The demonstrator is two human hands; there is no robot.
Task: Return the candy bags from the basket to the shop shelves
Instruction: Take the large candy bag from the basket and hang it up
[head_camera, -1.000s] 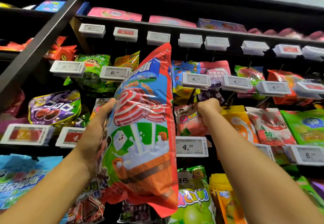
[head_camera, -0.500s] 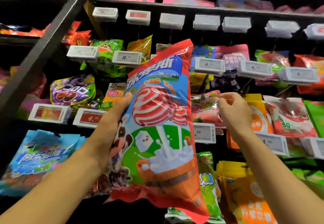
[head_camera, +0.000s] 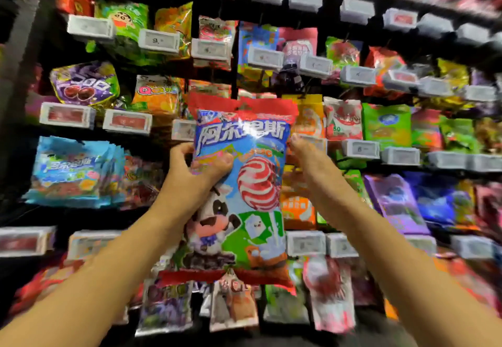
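Observation:
A large candy bag (head_camera: 252, 197) with a red-and-white swirl lollipop, a cartoon cow and red top and bottom edges hangs upright in front of the shop shelves (head_camera: 163, 216). My left hand (head_camera: 201, 167) grips its upper left side, thumb across the front. At the bag's upper right edge, my right hand (head_camera: 304, 154) holds it with curled fingers. The basket is out of view. The picture is blurred by motion.
Rows of hanging candy bags fill the shelves, with white price tags (head_camera: 159, 40) at the peg ends. A stack of light blue bags (head_camera: 73, 173) of the same brand lies at the left. Purple bags (head_camera: 394, 202) hang at the right.
The bag has turned from tilted to upright and moved to the middle. My right hand left the peg area and took the bag's right edge. The view dropped lower.

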